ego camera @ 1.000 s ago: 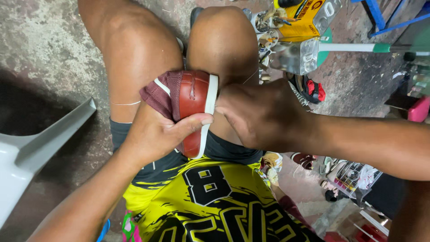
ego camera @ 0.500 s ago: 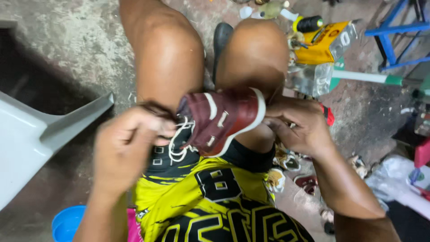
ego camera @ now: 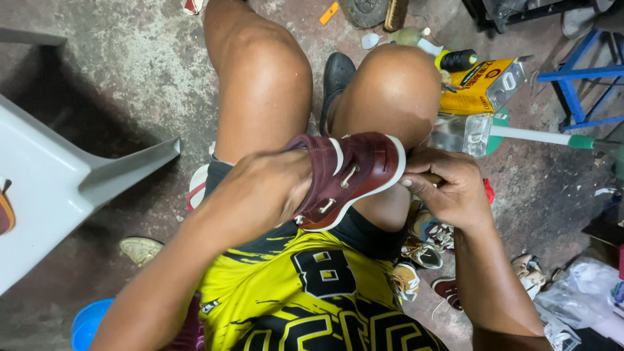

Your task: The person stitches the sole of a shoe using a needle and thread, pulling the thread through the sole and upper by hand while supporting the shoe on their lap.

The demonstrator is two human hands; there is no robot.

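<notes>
Two hands (ego camera: 448,188) round smooth maroon leather shoe (ego camera: 348,175)

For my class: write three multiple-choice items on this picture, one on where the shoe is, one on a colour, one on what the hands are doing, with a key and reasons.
1. Where is the dark red shoe?
A. On the floor beside the white chair
B. Held over the person's lap, by the knees
C. On the blue stool

2. What colour is the shoe's sole edge?
A. White
B. Black
C. Yellow

3. What is the state of the hands?
A. Both are empty and apart from the shoe
B. Only the right hand touches the shoe
C. The left hand grips the shoe and the right hand works at its toe end

Key: B, the shoe sits between the two hands above the lap; A, a white rim runs round the toe; C, left hand holds its side, right-hand fingers meet the sole edge.
</notes>
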